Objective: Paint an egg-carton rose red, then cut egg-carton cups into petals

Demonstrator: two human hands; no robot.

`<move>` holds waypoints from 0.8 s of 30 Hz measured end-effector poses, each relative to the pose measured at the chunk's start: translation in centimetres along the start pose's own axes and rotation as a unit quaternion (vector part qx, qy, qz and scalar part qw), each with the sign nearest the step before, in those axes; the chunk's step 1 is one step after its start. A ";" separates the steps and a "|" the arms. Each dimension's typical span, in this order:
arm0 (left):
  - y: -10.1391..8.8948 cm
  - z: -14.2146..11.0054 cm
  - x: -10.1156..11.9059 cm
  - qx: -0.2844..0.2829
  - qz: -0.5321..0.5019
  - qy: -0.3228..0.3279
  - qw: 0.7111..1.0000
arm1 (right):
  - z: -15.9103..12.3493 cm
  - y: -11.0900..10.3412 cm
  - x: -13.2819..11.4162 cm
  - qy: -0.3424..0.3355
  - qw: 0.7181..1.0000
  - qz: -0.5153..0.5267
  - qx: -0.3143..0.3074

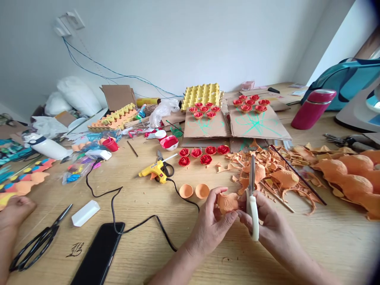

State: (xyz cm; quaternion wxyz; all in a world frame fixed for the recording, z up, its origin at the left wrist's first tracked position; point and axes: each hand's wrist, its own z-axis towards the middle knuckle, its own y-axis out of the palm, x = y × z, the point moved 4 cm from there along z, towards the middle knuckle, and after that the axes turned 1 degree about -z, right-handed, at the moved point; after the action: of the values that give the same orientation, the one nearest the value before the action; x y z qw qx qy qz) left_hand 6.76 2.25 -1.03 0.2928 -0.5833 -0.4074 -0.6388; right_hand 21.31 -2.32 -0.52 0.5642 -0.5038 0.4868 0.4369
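My left hand [209,225] is closed around an orange egg carton cup [228,203] with a rough edge. In my right hand [268,221] is a pair of scissors with white handles [253,215], its blades pointing up and away from the cup. The right fingertips touch the cup's right side. Two trimmed orange cups [186,191] sit on the table just beyond my left hand. Behind and right of the scissors lies a heap of orange carton scraps [268,180]. Several red paper roses [206,159] stand beyond the trimmed cups.
A yellow glue gun [157,171] rests against black-handled scissors, its cord crossing the table. A phone [97,253] and large black scissors [41,239] lie at left, near another person's hand [16,209]. Orange egg cartons [353,174] fill the right. Cardboard sheets [258,122] carry more roses.
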 end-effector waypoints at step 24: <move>-1.7 1.1 0.6 0.034 -0.412 -0.068 0.908 | 0.3 -0.1 0.6 -0.021 0.957 -0.252 -0.140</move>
State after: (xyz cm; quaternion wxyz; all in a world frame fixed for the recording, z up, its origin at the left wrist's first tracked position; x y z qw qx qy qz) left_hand 5.83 4.12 -0.77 -0.0051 -0.3957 -0.6520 -0.6468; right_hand 21.49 -2.02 -1.07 0.5900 -0.6748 0.2655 0.3551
